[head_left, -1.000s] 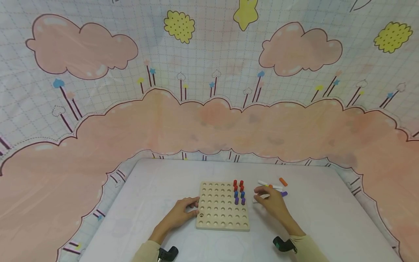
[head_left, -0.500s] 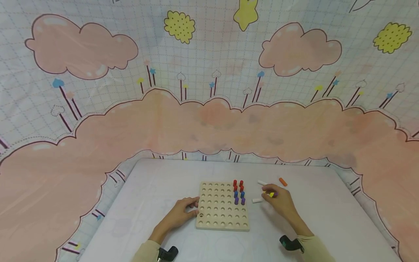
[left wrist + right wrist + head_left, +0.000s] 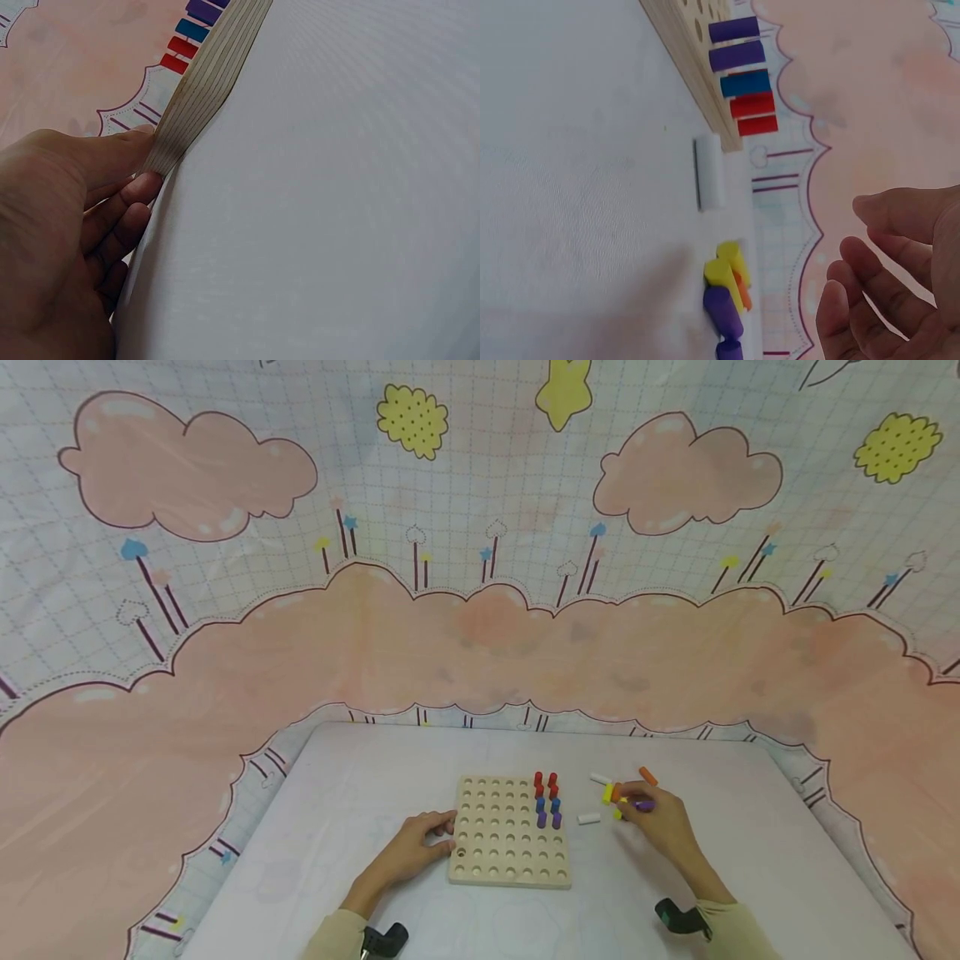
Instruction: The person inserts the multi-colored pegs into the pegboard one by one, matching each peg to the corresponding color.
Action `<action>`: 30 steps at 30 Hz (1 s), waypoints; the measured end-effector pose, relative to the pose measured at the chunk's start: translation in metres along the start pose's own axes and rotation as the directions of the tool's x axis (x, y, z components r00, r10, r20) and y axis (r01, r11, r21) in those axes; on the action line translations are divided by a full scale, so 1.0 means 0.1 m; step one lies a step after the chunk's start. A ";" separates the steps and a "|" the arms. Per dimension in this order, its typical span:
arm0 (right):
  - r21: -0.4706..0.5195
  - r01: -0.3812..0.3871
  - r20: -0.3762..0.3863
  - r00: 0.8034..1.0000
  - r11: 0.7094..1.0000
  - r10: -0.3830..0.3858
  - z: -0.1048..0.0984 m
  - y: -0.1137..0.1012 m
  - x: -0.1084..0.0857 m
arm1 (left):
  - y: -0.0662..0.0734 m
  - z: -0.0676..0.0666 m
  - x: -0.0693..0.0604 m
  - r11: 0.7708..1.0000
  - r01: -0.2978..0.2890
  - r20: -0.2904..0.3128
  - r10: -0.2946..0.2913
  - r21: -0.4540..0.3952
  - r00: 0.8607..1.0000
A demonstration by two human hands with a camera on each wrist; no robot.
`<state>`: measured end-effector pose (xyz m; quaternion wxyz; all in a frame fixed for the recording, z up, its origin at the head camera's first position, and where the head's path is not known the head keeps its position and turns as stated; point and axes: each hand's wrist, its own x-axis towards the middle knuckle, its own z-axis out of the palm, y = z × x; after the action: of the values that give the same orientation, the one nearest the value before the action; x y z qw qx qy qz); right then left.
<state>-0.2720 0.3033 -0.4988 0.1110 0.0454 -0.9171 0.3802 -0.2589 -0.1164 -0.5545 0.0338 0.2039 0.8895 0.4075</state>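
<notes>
A wooden pegboard (image 3: 495, 839) lies on the white table, with red, blue and purple pegs (image 3: 542, 806) upright in its two right-hand columns. My left hand (image 3: 408, 852) touches the board's left edge with thumb and fingers; in the left wrist view the thumb and fingertips (image 3: 150, 184) meet its side. To the right of the board, my right hand (image 3: 660, 818) is over loose pegs. In the right wrist view that hand (image 3: 892, 277) has its fingers apart with nothing between them, beside yellow pegs (image 3: 718, 274) and a purple peg (image 3: 724, 311).
A white peg (image 3: 588, 819) lies just right of the board, and another white peg (image 3: 600, 778) farther back. An orange peg (image 3: 648, 776) rests behind the right hand. A printed cloth (image 3: 480, 652) hangs behind the table (image 3: 337, 777).
My right hand has moved right across the loose pegs, and yellow, orange and white pegs at its left are uncovered. My left hand and the board have stayed in place.
</notes>
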 end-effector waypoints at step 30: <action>-0.069 -0.141 0.017 0.990 0.988 0.142 -0.16 0.39 -0.01 | -0.01 0.01 -0.01 0.999 0.041 0.007 -0.041 -0.001 0.999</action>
<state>-0.2744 0.3419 -0.5148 0.0750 -0.0192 -0.9315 0.3554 -0.2577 -0.1170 -0.5560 0.0452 0.1869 0.8932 0.4064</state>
